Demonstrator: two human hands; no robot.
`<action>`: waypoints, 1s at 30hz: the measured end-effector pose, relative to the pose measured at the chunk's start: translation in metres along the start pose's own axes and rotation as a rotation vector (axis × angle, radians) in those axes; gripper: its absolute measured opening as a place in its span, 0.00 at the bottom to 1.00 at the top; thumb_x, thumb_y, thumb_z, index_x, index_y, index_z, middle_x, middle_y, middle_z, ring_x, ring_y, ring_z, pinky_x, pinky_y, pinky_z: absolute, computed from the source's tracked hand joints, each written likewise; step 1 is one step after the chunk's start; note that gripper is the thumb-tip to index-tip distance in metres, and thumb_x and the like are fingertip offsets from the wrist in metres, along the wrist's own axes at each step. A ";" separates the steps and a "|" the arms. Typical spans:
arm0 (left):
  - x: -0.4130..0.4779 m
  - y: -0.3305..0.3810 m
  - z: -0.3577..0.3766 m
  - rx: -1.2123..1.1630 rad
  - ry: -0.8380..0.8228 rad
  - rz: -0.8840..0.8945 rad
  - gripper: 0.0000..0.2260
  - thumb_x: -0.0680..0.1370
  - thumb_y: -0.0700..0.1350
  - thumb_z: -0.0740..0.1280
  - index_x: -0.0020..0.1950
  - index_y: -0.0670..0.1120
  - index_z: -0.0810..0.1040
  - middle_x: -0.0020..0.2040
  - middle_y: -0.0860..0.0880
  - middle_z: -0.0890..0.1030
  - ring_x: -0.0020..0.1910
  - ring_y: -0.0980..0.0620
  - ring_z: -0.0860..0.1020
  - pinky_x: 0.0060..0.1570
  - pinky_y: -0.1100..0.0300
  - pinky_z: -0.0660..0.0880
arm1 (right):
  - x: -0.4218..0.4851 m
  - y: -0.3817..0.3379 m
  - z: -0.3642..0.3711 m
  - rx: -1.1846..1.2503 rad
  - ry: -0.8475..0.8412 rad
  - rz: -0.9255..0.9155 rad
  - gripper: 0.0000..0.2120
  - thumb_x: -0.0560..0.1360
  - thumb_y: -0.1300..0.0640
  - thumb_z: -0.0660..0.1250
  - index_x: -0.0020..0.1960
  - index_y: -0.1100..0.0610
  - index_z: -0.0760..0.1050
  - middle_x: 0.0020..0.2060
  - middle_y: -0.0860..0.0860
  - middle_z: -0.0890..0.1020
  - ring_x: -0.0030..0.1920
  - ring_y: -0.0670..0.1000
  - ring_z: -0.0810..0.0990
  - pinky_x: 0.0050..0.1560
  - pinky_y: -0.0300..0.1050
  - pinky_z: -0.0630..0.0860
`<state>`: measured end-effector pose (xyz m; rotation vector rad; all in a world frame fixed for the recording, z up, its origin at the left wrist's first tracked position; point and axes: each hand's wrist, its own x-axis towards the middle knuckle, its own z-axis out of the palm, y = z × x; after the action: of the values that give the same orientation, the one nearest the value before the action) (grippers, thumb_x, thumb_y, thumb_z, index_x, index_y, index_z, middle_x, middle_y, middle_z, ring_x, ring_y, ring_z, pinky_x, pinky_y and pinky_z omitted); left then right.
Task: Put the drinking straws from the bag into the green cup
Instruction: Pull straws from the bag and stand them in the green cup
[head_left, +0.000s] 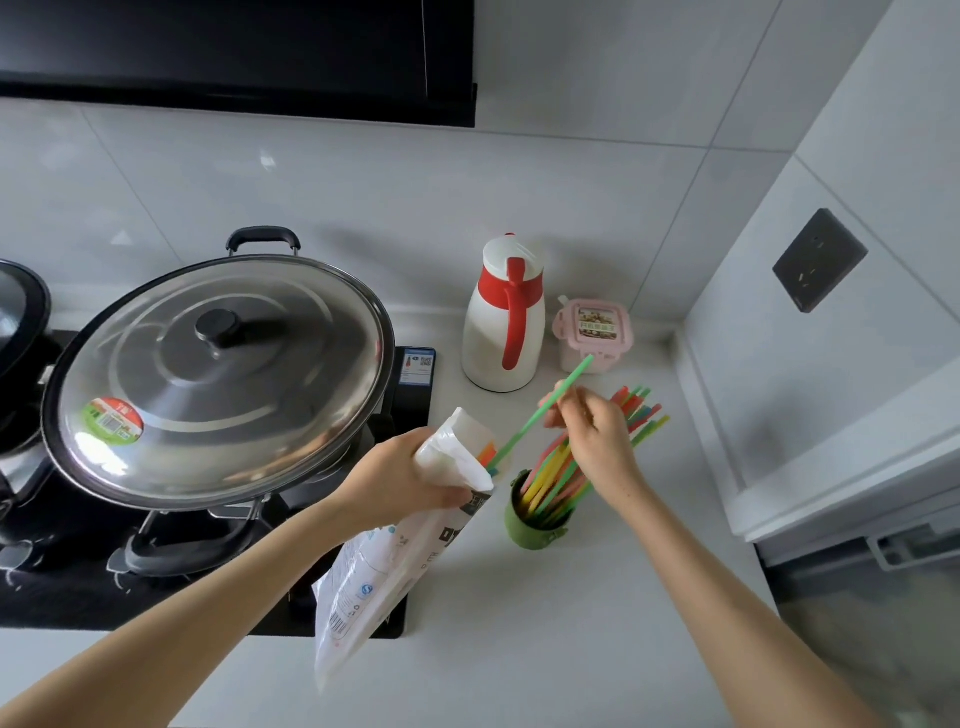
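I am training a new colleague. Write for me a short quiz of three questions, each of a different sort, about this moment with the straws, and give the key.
1. True or false: the green cup already holds several straws.
2. The right hand pinches a straw of which colour? A) red B) green C) yellow
3. Fill in: the left hand grips the ____ near its open top.

Key:
1. True; many coloured straws lean out of it.
2. B; the green straw has its lower end at the mouth of the bag.
3. bag

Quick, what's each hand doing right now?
Left hand: closed, holding the straw bag near its open top.
Right hand: closed, fingers pinching one green straw.
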<state>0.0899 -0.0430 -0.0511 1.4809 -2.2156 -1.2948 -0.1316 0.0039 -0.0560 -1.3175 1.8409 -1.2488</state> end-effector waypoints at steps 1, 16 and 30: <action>0.000 0.001 -0.001 -0.008 -0.010 0.006 0.19 0.65 0.49 0.78 0.54 0.51 0.79 0.45 0.52 0.84 0.46 0.51 0.82 0.50 0.52 0.80 | -0.001 -0.005 -0.004 -0.012 -0.022 0.026 0.12 0.80 0.53 0.57 0.43 0.48 0.77 0.39 0.63 0.82 0.43 0.60 0.80 0.48 0.59 0.77; 0.014 0.060 -0.013 0.020 -0.448 0.039 0.12 0.68 0.49 0.76 0.50 0.54 0.80 0.43 0.54 0.85 0.46 0.55 0.84 0.50 0.59 0.80 | -0.009 -0.037 -0.043 0.483 0.197 0.163 0.10 0.79 0.55 0.61 0.47 0.54 0.80 0.48 0.53 0.84 0.53 0.52 0.82 0.63 0.53 0.74; 0.041 0.046 -0.030 -0.156 -0.680 -0.384 0.29 0.66 0.52 0.77 0.64 0.43 0.76 0.62 0.39 0.80 0.53 0.49 0.81 0.62 0.50 0.75 | -0.038 -0.013 0.038 0.985 0.039 0.808 0.20 0.80 0.50 0.55 0.46 0.61 0.80 0.47 0.59 0.85 0.45 0.55 0.82 0.60 0.53 0.71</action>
<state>0.0569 -0.0874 -0.0115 1.6283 -2.1467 -2.3274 -0.0806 0.0238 -0.0633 -0.0025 1.2165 -1.3714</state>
